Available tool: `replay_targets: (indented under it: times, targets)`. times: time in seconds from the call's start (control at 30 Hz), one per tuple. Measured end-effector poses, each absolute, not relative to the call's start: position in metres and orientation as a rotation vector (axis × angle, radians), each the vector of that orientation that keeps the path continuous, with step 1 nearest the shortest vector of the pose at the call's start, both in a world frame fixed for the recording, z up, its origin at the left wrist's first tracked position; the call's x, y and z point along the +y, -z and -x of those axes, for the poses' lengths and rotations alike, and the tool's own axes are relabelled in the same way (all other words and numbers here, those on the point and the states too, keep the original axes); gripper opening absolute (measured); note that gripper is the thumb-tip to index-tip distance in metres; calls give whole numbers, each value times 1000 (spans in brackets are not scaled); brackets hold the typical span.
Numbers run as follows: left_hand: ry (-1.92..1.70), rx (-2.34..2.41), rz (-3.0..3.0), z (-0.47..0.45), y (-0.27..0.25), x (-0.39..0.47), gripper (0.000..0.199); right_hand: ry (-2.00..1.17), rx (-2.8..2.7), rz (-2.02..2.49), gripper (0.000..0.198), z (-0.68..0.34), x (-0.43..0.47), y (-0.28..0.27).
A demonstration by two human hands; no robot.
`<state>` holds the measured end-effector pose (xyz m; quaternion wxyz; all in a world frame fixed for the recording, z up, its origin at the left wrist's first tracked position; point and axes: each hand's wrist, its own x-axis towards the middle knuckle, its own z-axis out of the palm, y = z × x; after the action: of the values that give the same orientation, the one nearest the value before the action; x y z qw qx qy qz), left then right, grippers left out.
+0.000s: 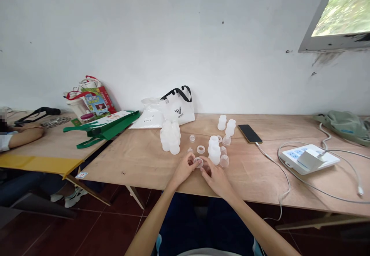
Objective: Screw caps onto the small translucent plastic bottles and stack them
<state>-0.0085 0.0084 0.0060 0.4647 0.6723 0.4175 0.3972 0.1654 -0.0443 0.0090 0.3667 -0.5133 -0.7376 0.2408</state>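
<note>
Close to the table's front edge, my left hand pinches a small clear plastic ring between thumb and fingers. The fingers of my right hand are curled against the ring's right side, gripping it too. Just beyond lie another clear ring, a small clear cap-like piece and a nipple-shaped clear piece. Frosted white bottles stand to the right, beside clear domed caps. A cluster of several frosted bottles stands to the left.
A white bag with black handles and a white pouch are against the wall. Two frosted bottles stand farther back. Rightward are a phone, its cable and a power strip. A green bag and another person's arm are left.
</note>
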Motion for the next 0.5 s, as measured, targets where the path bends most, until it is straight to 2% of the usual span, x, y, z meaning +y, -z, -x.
replay_targets:
  times: [0.27,0.5]
  targets:
    - [-959,1021,-1783,8,-7,7,27,-604,-1932,1342,47,-165,-46,-13]
    - [-939,1051,-1915,8,-17,1,30,-549,-1949,1380,48,-163,-47,-15]
